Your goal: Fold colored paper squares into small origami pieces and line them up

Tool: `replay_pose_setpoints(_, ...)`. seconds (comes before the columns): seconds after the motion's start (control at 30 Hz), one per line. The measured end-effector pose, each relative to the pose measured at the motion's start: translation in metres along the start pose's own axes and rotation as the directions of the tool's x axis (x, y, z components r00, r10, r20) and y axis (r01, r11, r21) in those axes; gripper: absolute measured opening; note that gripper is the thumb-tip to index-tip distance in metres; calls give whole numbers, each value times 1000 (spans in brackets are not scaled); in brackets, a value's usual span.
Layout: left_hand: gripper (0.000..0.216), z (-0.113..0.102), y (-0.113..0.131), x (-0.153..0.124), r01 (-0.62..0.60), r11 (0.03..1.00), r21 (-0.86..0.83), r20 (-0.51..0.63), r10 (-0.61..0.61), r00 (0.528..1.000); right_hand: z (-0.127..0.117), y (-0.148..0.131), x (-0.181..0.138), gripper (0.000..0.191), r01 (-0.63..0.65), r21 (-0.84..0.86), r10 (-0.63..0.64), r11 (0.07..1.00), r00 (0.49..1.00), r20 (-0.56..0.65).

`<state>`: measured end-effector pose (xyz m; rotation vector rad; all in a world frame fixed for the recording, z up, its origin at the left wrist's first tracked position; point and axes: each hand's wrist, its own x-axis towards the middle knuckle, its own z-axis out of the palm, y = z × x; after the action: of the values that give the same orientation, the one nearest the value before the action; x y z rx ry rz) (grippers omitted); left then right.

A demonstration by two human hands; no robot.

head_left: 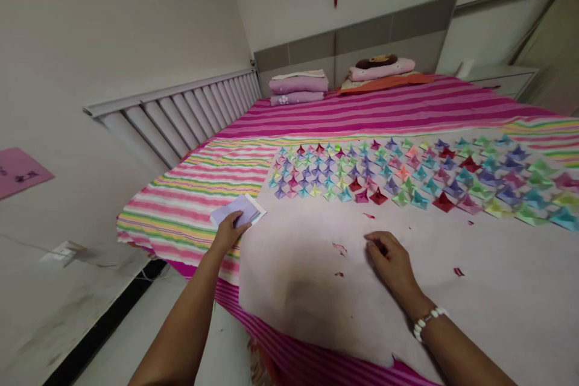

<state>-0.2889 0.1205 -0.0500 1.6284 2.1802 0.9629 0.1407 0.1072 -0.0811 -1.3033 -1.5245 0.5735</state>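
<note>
Coloured paper stack [226, 209] lies to the left, a purple sheet uppermost, on the striped bed cover [181, 205] with its right corner reaching over the edge of the pale board [294, 271]. Nearest to me, magenta-striped bedding [316, 350] runs below the board's near edge, and on the left the bed drops off to the floor [226, 350]; from my remote seat I treat that side as a limit. The board probably serves as a flat surface over soft bedding.

I have the right hand [392, 261] over its near part, loosely curled, a gap between thumb and forefinger and nothing visible there; whether it touches the board I can't tell. Small red paper scraps [340, 249] lie to either side, yet this part leaves me broad room.

I have the left hand [230, 230] on the stack, likely steadying it; I can't tell whether it pinches a sheet.

Farther off, folded paper pieces [402, 173] stand in close rows with little space between, their grouping apparently sparing the near part. Beyond are folded bedding [298, 84] and the headboard [362, 36].
</note>
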Motion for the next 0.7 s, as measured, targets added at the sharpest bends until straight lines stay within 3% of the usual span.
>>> replay_pose_setpoints(0.7,59,0,-3,3,6,998,-70,7,-6,1000,0,0,0,15,-2,-1,2,1000,1000,0)
